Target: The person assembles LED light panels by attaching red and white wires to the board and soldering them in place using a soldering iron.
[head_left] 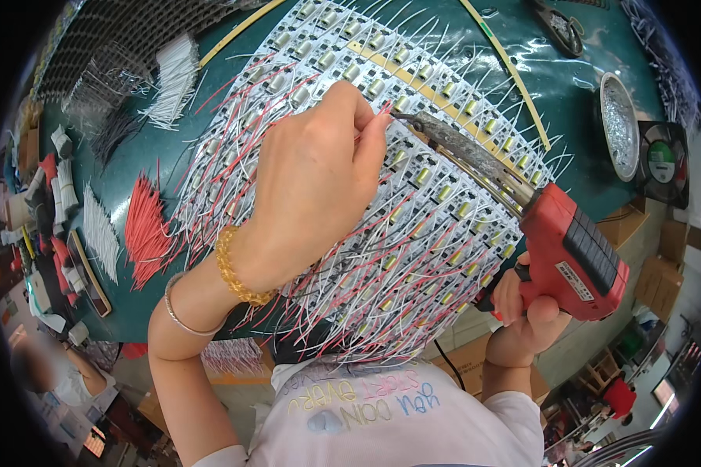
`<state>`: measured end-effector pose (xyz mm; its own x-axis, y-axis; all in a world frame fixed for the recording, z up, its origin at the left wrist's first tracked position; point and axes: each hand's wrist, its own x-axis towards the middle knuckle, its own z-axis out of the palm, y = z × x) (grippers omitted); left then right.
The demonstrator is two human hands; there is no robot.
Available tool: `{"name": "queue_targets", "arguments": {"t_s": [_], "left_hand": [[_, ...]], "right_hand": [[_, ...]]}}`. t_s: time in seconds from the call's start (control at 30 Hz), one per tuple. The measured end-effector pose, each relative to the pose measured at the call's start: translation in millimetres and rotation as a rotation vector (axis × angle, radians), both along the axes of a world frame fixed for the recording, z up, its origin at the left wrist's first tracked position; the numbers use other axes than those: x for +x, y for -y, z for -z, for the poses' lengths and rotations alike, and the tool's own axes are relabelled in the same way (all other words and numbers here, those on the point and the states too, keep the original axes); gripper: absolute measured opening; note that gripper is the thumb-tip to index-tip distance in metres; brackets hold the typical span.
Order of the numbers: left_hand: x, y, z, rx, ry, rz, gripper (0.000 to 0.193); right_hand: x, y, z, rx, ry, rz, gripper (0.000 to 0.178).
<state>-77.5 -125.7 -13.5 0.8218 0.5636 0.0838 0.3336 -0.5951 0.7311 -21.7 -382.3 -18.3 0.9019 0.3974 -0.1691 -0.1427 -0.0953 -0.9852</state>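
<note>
1. Keep the soldering gun (572, 253) tip (403, 118) steady on one joint of the circuit board panel (413, 202); avoid dragging across neighbouring red and white leads
2. Brace the wrist over the panel, which lies on the green table (592, 70) directly ahead
3. Left hand (315, 183): fingers pinched together at the iron's tip, apparently on a thin wire; the wire itself too small to confirm
4. Right hand (526, 315): wrapped tight around the red gun's grip, a finger at the trigger
5. Spare cut wires (144, 229) lie left, well apart
</note>
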Motion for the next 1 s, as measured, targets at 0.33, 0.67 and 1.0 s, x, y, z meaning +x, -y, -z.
{"name": "queue_targets", "arguments": {"t_s": [0.33, 0.67, 1.0], "left_hand": [[-0.1, -2.9, 1.5, 0.013, 0.023, 0.022, 0.016], [-0.1, -0.6, 1.6, 0.033, 0.04, 0.016, 0.017], [1.5, 4.4, -17.1, 0.231, 0.226, 0.082, 0.015]], "right_hand": [[0.5, 5.8, 8.4, 0.031, 0.03, -0.111, 0.074], [-2.4, -3.6, -4.8, 0.158, 0.0, -0.082, 0.081], [-0.3, 8.5, -15.1, 0.179, 0.029, -0.148, 0.084]]}}
